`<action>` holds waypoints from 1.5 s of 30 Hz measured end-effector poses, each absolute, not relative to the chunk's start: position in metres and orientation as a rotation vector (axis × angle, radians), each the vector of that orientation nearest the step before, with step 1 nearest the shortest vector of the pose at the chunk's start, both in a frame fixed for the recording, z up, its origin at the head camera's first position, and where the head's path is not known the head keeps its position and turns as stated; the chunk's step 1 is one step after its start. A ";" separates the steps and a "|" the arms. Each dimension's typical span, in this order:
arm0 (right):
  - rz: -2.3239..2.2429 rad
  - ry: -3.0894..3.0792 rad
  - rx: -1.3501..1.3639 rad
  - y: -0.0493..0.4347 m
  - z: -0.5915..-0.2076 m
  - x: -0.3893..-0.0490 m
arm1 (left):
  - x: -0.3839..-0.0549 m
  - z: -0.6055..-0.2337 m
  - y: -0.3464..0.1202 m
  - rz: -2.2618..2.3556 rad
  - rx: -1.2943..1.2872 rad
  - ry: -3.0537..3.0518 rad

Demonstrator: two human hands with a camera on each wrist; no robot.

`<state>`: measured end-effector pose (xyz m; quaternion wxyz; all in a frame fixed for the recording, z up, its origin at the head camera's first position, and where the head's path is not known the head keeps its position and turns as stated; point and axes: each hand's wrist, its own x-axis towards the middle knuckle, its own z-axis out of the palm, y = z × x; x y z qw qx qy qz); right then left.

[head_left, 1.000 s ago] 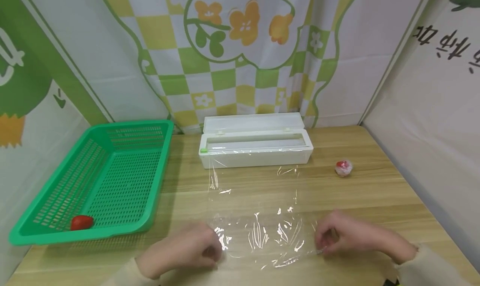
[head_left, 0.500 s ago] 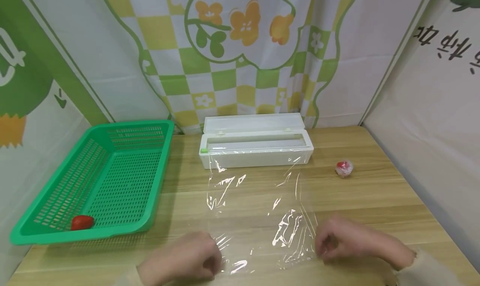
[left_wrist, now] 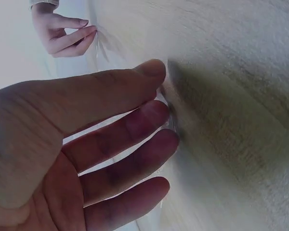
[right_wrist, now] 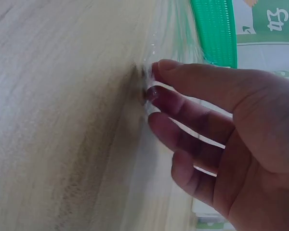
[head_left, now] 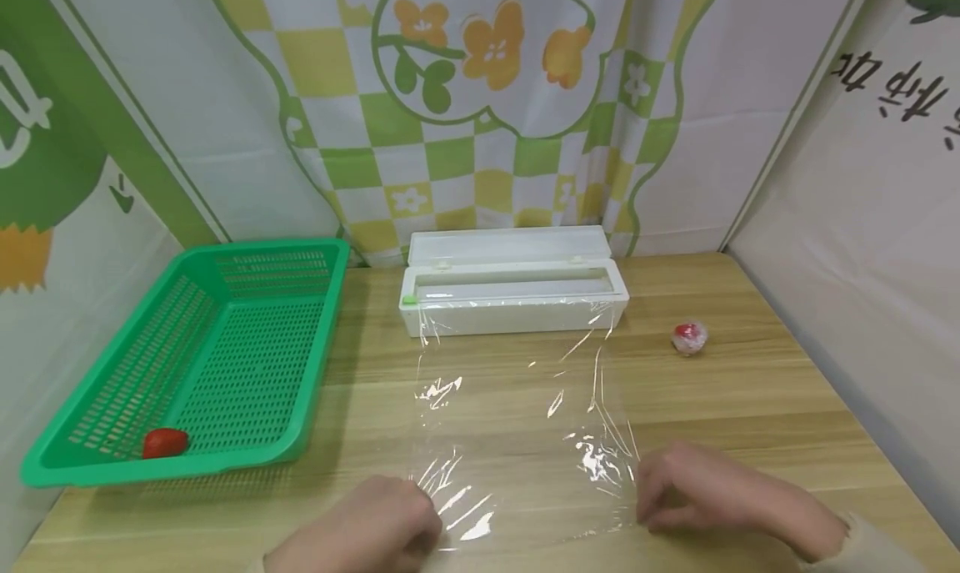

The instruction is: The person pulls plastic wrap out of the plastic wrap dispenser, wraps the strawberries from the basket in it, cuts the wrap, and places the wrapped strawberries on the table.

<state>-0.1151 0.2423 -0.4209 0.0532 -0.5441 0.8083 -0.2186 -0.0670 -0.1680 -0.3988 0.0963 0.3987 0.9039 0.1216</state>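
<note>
A sheet of clear cling film (head_left: 517, 439) stretches from a white cling film dispenser (head_left: 517, 318), its lid raised, toward the near side of the wooden table. My left hand (head_left: 367, 523) pinches the near left corner between thumb and index finger; in the left wrist view its other fingers (left_wrist: 130, 163) are spread and slightly bent. At the opposite corner, my right hand (head_left: 712, 494) pinches the film, and thin folds of it (right_wrist: 171, 33) run from the fingertips in the right wrist view. The sheet lies low over the wood, with bright creases near both hands.
On the left stands a green plastic basket (head_left: 318, 373) with a small red fruit (head_left: 165, 443) in its near corner. A small red item wrapped in film (head_left: 688, 338) sits right of the dispenser. A patterned curtain (head_left: 487, 164) hangs behind the table.
Both hands have drawn slightly nearer to the body, the left more than the right, pulling the film with them. Its creases and glints have shifted; basket, dispenser and wrapped item stay put.
</note>
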 end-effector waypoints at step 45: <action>-0.533 2.537 -1.608 0.248 -0.409 -0.090 | -0.090 -0.320 -0.288 0.769 1.006 3.259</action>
